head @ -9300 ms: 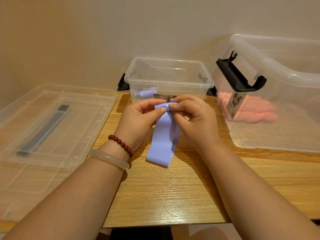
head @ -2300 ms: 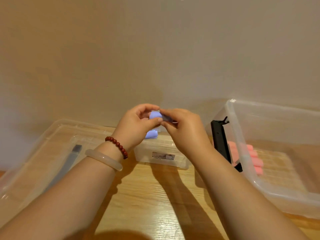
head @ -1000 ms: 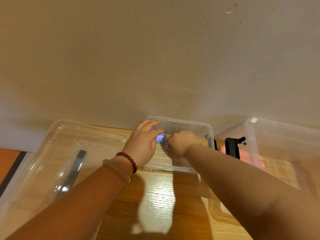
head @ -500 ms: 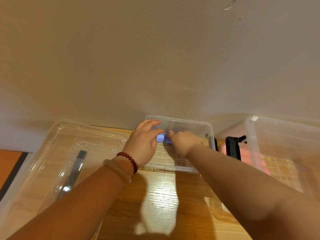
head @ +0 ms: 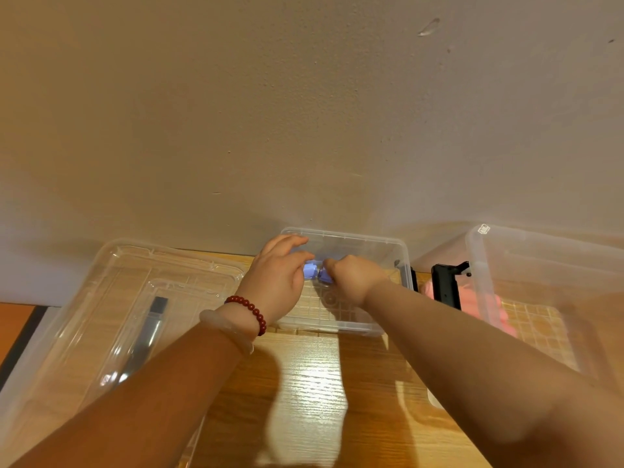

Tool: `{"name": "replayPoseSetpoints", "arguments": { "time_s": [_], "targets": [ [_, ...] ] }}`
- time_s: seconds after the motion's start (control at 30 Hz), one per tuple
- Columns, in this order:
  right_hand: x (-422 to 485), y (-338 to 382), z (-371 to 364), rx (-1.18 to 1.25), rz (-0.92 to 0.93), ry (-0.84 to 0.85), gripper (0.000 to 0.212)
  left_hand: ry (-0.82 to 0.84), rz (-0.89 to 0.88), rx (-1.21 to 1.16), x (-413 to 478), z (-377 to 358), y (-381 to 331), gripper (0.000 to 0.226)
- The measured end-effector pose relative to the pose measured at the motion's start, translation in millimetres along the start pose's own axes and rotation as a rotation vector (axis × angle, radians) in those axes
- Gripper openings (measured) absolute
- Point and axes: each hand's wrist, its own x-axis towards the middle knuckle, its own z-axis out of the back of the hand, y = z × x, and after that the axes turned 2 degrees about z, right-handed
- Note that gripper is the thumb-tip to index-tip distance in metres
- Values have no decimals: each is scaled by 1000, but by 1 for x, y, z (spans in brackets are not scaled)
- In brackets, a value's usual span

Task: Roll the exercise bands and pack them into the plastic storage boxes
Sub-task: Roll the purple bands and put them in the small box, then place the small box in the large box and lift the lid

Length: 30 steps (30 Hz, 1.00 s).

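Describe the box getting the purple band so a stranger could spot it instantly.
On the wooden table, against the wall, clear plastic pieces stand in a row. The small box is the middle one, between flat lids on the left and a big tub of pink bands on the right. It alone holds the purple band.

A plain cream wall (head: 304, 113) fills the upper part of the view, matte and faintly speckled, with a small pale chip (head: 429, 27) near the top right. Against it stands a light wooden worktop (head: 304, 427) with straight grain and a bright glare patch (head: 317, 376). At the far left, orange-brown floor (head: 13, 322) shows, crossed by a dark strip (head: 27, 339).
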Motion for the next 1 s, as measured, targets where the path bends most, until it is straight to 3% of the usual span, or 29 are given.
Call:
{"name": "replayPoseSetpoints", "arguments": {
  "time_s": [0.23, 0.33, 0.47, 0.63, 0.73, 0.83, 1.0],
  "targets": [
    [-1, 22, 19, 106, 22, -183, 8, -31, 30, -83, -3, 21, 3, 29],
    [-2, 44, 28, 145, 58, -323, 15, -50, 50, -75, -9, 35, 9, 29],
    [-8, 75, 41, 234, 164, -596, 8, -54, 91, -53, -24, 57, 28, 29],
    [-5, 140, 41, 323, 281, -753, 7, -25, 208, 25, -70, 79, 79, 31],
    [1, 180, 22, 351, 327, -546, 9, -26, 310, 67, -105, 89, 114, 33],
    [10, 207, -1, 292, 244, -255, 27, -1, 390, 88, -129, 100, 140, 35],
    [24, 215, -18, 201, 131, -130, 47, 80, 450, 61, -148, 98, 154, 49]
  ]
}}
